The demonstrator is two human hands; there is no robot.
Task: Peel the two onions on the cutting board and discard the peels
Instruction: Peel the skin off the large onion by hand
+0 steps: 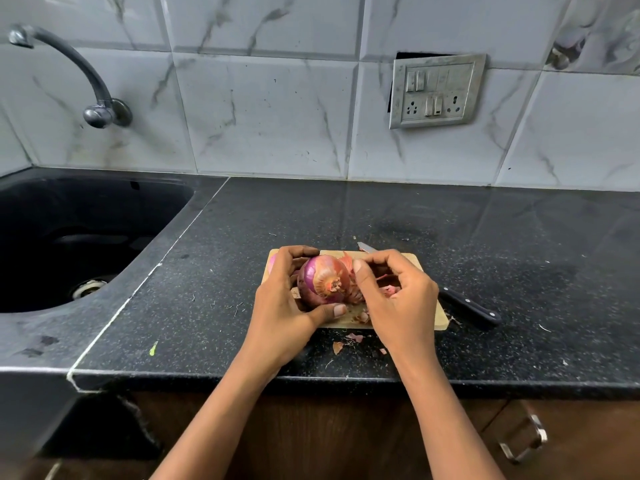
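A grey-veined tiled wall (277, 109) rises behind the cutting board (438, 317). The board lies on a black speckled surface (381, 216), close to its near edge. A black sink (69, 237) is sunk into the surface well to the left of the board, with a curved metal tap (69, 67) on the wall above it. A metal socket plate (437, 91) sits on the wall beyond the board's right end.

Both hands meet over the board. The left hand (280, 306) grips a red onion (323, 280) just above the board's left half, with the fingers curled over its far side and the thumb under its near side. The root end faces the camera, and papery skin is still on part of the onion. The right hand (401, 303) is at the onion's right side, thumb and curled fingers pinching a lifted flap of skin (346, 260).

A sliver of a second onion (273, 264) shows at the board's left edge, mostly hidden behind the left hand. A black-handled knife (471, 306) lies slantwise across the board's right part, with the handle off the board's right edge and the blade tip past its far edge. Loose peels (346, 342) lie on the surface just in front of the board, and more lie on the board under the hands.
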